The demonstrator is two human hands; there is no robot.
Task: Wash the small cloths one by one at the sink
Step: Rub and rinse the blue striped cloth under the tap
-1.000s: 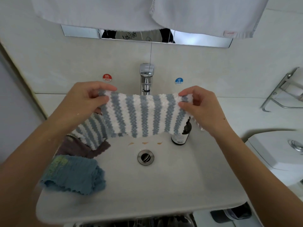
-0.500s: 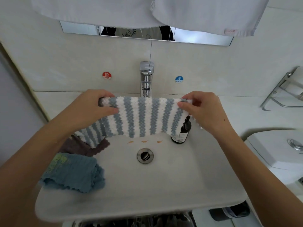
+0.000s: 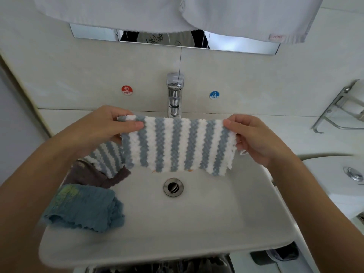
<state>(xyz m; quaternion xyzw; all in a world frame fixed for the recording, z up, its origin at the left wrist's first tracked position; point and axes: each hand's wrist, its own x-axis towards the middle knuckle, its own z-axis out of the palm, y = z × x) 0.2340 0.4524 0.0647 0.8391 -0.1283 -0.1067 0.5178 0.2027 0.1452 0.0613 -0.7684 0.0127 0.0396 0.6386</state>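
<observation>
Head view: striped cloth (image 3: 178, 143) now stretched flatter, lowered before the tap (image 3: 175, 93), above the sink (image 3: 197, 229) back edge.
Grip: left hand (image 3: 102, 127) and right hand (image 3: 254, 137) pinch its top corners.
Meaning: wetting likely next; tap dry.

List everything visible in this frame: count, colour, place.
striped cloth: 1, white and grey-blue, held spread above the sink below the faucet
blue cloth: 1, blue with a yellowish patch, on the sink's left rim
brown cloth: 1, dark brown, behind the blue cloth, partly under the striped one
sink: 1, white, centre
drain: 1, metal, basin middle
faucet: 1, chrome, on the wall side, no water visible
stickers: 2, red HOT left, blue COLD right of the faucet
hanging towels: 2, white, top
metal rack: 1, right wall
left hand: pinches the cloth's left top corner
right hand: pinches the right top corner
</observation>
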